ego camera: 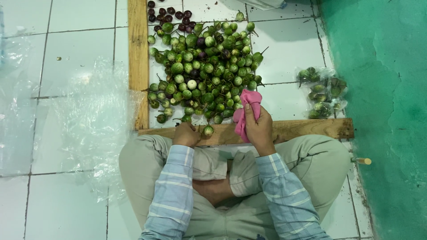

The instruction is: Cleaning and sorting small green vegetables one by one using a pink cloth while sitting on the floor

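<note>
White tile floor (80,44): left hand (186,134) grips small green eggplant (207,130); right hand (259,130) clutches pink cloth (247,109) alongside.

White tiled floor (75,26), dark grout; green painted wall (382,89) at right.

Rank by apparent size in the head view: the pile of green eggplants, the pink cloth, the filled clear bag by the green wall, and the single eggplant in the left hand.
1. Pile of green eggplants.
2. Filled clear bag.
3. Pink cloth, partly hidden by the right hand, so unsure against the bag.
4. Single eggplant at the left hand.
</note>
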